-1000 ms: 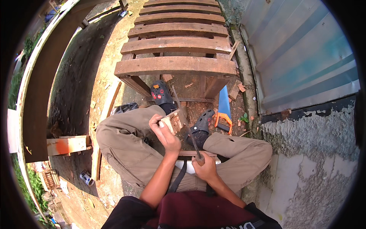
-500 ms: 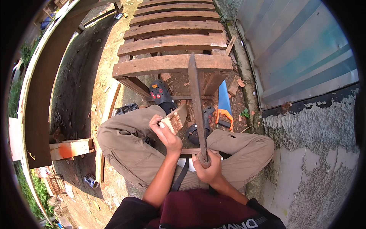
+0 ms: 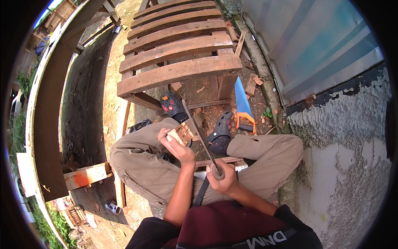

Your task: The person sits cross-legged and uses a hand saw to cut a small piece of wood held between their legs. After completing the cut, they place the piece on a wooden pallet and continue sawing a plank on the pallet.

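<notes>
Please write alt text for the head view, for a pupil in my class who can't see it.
A seated person holds a long blade in the right grip and a piece of wood in the left grip. A slatted wooden bench stands ahead; an orange-handled saw is near the right shoe.

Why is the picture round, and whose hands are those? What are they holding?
There's no robot here: these are a person's own bare hands. A wide, bendy-looking fisheye camera on the person's head looks down, so the corners go dark and straight edges curve. The left hand holds a pale, rough-faced piece of wood. The right hand grips the handle of a long, dark metal blade. On the ground lies a blue-bladed saw with an orange handle, and ahead stands a brown slatted wooden bench.
</notes>
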`<action>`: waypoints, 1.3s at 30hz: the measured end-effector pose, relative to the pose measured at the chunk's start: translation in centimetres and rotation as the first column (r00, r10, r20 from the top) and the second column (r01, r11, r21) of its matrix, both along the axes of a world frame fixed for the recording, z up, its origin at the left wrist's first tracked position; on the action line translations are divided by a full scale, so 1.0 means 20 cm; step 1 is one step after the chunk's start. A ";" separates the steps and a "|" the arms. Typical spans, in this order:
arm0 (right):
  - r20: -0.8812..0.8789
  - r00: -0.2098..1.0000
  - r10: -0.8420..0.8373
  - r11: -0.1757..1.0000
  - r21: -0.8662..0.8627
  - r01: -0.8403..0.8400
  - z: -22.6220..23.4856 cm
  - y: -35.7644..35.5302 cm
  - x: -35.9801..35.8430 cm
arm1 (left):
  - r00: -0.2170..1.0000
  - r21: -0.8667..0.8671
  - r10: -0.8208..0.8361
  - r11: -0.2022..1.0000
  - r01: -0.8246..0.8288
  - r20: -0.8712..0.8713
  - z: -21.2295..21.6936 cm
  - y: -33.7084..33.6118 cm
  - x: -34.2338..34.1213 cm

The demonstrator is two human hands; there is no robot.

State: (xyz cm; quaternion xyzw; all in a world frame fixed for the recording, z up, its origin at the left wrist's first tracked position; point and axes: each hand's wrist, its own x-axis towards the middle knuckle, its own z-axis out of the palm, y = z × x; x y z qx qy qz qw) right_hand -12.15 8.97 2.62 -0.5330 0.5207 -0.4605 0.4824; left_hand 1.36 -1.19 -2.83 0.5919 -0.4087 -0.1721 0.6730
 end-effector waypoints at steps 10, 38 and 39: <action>-0.075 0.996 0.053 0.998 0.046 -0.049 0.10 -0.03 -0.07 | 0.996 -0.014 -0.075 0.997 0.075 -0.038 0.01 0.00 -0.03; -0.206 0.975 0.079 0.991 0.122 -0.054 -0.31 0.01 -0.03 | 0.990 -0.054 -0.098 0.994 0.093 -0.099 0.01 -0.01 -0.06; -0.284 0.949 0.140 0.973 0.216 -0.078 -0.40 0.02 -0.06 | 0.985 -0.097 -0.093 0.992 0.080 -0.146 -0.02 -0.01 -0.05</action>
